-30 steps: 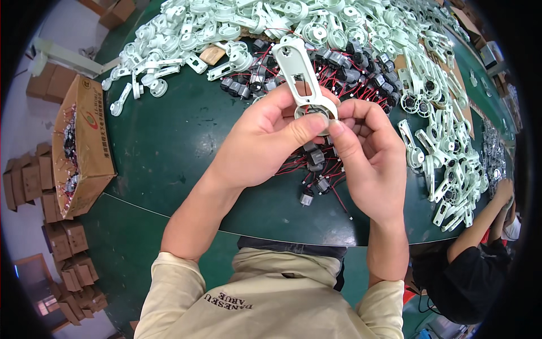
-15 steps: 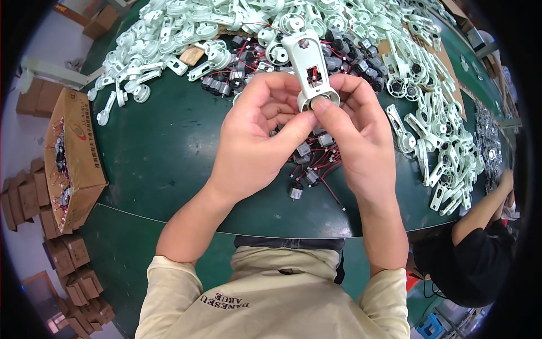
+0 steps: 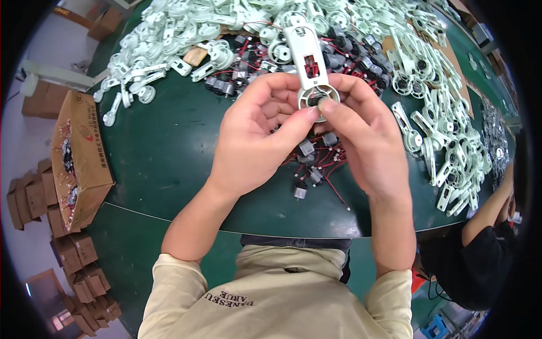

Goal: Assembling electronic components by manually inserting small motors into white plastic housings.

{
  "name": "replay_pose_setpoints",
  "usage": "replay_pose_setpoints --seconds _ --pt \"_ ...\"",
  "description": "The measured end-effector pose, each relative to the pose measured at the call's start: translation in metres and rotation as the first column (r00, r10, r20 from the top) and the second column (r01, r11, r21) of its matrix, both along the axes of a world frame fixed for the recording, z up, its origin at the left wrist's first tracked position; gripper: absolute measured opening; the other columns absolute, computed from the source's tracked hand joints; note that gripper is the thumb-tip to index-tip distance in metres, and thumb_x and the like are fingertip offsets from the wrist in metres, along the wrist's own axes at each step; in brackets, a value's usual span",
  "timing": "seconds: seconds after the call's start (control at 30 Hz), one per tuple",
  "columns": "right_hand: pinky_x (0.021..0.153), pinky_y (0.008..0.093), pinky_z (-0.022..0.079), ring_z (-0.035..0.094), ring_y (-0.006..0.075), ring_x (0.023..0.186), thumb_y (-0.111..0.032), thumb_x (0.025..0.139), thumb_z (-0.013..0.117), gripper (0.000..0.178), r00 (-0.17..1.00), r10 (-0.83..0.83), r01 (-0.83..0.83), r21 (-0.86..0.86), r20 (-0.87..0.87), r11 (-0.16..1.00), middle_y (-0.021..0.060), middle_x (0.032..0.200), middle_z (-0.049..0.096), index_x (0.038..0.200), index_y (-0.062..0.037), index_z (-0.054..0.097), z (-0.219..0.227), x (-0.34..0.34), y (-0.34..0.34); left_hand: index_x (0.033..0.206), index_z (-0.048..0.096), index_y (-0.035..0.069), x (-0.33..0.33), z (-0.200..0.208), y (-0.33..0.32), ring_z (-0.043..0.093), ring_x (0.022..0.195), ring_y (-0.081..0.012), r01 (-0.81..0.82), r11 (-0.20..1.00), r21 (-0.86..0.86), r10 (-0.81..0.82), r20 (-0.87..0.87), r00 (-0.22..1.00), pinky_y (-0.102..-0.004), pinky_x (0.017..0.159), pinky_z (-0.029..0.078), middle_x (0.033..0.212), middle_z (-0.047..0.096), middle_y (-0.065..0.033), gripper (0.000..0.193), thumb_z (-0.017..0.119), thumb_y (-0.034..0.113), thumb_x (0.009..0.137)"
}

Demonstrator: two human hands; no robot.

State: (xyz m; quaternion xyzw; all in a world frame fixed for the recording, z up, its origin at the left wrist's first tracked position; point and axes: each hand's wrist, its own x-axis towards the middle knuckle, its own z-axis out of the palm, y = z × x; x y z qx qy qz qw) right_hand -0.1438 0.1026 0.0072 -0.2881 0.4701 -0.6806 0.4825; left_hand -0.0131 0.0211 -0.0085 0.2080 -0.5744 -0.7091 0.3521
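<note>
Above the table, my left hand and my right hand hold a pale mint plastic housing between them. It has a long handle section with a rectangular cutout and a round ring at its near end. Both thumbs press at the ring, where a dark part, probably a small motor, shows inside. My fingers wrap the ring's sides and are partly hidden behind it. Just beyond and below my hands lie small grey motors with red and black wires.
Similar pale housings heap across the far side, with more at the right. A motor pile lies among them. An open carton of wired parts stands left of the green table. A co-worker's arm is at far right.
The housing's ring end has tilted, so its opening and the dark part inside show more. Both thumbs stay at the ring. The whole view has shifted slightly.
</note>
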Motion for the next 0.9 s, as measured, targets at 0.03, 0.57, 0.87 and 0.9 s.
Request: replay_pose_setpoints --seconds 0.03,0.57,0.87,0.9 --pt "0.079 0.0230 0.049 0.058 0.0089 0.087 -0.007 0.090 0.061 0.028 1.000 0.004 -0.004 -0.013 -0.015 1.000 0.0061 0.096 0.061 0.114 0.0042 0.052 0.001 0.000 0.000 0.117 0.050 -0.005 0.001 0.001 -0.001 0.061 0.088 -0.0104 0.021 0.999 0.047 -0.020 -0.027 0.999 -0.0219 0.074 0.051 0.099 0.061 -0.0079 0.033 0.062 -0.001 0.086" --pt "0.074 0.0216 0.047 0.056 0.0080 0.086 0.004 0.091 0.052 0.021 0.976 0.024 -0.053 -0.128 -0.215 0.990 0.0057 0.097 0.056 0.112 0.0018 0.045 -0.006 0.020 -0.007 0.092 0.049 0.001 0.011 -0.009 -0.007 0.044 0.060 -0.0028 -0.105 0.942 -0.320 0.125 0.042 0.991 -0.0198 0.052 0.039 0.081 0.053 -0.0006 0.033 0.077 0.012 0.079" --pt "0.082 0.0274 0.047 0.059 0.0141 0.094 -0.021 0.092 0.061 0.040 0.340 -0.374 0.638 -0.080 -0.863 0.766 0.0099 0.109 0.062 0.123 0.0021 0.053 -0.016 -0.117 0.030 0.107 0.060 0.004 0.065 0.005 -0.075 0.058 0.065 -0.0104 -0.449 0.751 -0.485 0.621 0.284 0.731 -0.0257 0.059 0.048 0.076 0.064 -0.0046 0.028 0.068 0.015 0.083" --pt "0.084 0.0265 0.045 0.058 0.0137 0.097 -0.023 0.092 0.062 0.042 0.245 -0.381 0.663 -0.133 -0.892 0.737 0.0100 0.111 0.062 0.125 0.0008 0.053 -0.010 -0.123 0.037 0.104 0.063 0.005 0.071 0.005 -0.090 0.061 0.068 -0.0151 -0.518 0.642 -0.564 0.754 0.344 0.559 -0.0291 0.063 0.050 0.076 0.065 -0.0074 0.026 0.068 0.019 0.083"
